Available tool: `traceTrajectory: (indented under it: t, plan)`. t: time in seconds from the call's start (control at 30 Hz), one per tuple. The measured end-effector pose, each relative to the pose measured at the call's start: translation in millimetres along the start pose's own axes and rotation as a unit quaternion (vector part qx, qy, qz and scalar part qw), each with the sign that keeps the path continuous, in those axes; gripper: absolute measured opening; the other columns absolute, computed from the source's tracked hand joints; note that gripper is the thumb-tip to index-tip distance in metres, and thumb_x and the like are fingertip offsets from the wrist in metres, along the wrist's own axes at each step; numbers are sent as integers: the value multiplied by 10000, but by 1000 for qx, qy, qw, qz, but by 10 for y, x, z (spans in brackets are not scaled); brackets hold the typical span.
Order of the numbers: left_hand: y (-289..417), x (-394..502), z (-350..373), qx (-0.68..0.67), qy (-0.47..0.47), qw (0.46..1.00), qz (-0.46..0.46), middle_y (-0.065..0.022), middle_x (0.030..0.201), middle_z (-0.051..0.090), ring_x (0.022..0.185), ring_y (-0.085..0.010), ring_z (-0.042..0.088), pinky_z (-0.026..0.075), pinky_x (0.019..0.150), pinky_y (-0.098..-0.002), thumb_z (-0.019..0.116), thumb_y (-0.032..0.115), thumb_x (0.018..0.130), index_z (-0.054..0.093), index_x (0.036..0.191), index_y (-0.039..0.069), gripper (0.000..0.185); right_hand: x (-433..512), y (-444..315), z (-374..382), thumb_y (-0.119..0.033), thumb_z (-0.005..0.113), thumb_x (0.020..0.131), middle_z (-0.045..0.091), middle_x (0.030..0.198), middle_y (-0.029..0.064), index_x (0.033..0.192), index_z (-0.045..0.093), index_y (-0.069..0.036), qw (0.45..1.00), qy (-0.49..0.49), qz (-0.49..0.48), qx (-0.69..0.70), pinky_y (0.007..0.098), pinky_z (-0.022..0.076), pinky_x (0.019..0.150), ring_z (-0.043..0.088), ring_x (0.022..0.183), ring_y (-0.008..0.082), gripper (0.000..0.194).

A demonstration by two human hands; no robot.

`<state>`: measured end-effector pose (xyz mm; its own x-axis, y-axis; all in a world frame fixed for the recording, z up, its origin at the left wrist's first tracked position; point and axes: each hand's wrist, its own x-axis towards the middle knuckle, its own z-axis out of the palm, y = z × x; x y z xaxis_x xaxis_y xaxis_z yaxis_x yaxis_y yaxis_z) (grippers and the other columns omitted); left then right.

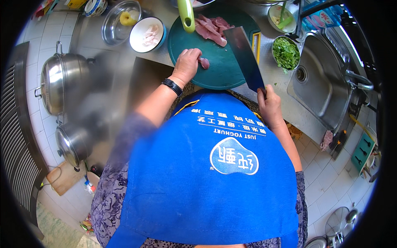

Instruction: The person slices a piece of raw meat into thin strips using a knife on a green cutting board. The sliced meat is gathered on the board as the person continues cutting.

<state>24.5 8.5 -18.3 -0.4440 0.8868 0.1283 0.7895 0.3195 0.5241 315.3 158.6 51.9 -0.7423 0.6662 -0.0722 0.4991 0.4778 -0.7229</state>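
Note:
My left hand has its fingers closed on a small piece of raw meat over a round green cutting board. In my right hand is the handle of a cleaver; its broad dark blade slants over the board's right part, with the far end beside the larger raw meat slices. A white-lined bowl to the left of the board holds pale sliced pieces. The green handle of a utensil or pan reaches over the board's far edge.
A glass bowl with a peeled-looking yellow item stands at far left. On the right are a bowl of chopped greens, a bowl with green stalks and a steel sink. Lidded steel pots stand on the left.

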Motion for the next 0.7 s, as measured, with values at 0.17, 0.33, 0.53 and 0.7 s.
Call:
traceTrajectory:
  t: [0.17, 0.33, 0.53, 0.7]
  plan:
    - [-13, -206, -118, 58, 70, 995, 33, -90, 1013, 628, 976, -316, 576, 468, 874, -417, 650, -23, 749, 632, 978, 78, 251, 23, -148, 0, -122, 637, 916, 613, 728, 192, 856, 476, -43, 992, -63, -78, -71, 494, 490, 578, 623, 677, 419, 189]
    - [179, -261, -29, 43, 82, 993, 68, -65, 1028, 605, 981, -298, 576, 466, 866, -412, 719, 45, 727, 655, 976, 103, 263, 52, -171, 20, -122, 638, 911, 594, 710, 187, 842, 461, -48, 988, -82, -93, -90, 503, 487, 572, 614, 666, 418, 204]
    - [180, -30, 125, 71, 130, 987, 65, -17, 869, 593, 886, -253, 570, 428, 785, -405, 702, 123, 789, 649, 873, 153, 104, 71, -238, 17, -121, 632, 914, 590, 711, 193, 845, 461, -45, 990, -63, -87, -91, 503, 482, 573, 609, 669, 424, 200]
    - [269, -139, 124, 47, 108, 990, 83, -35, 935, 626, 939, -257, 589, 441, 827, -389, 689, 85, 791, 682, 949, 142, 168, 55, -236, 13, -126, 632, 915, 588, 714, 194, 849, 462, -47, 993, -50, -71, -83, 502, 478, 569, 605, 668, 430, 199]
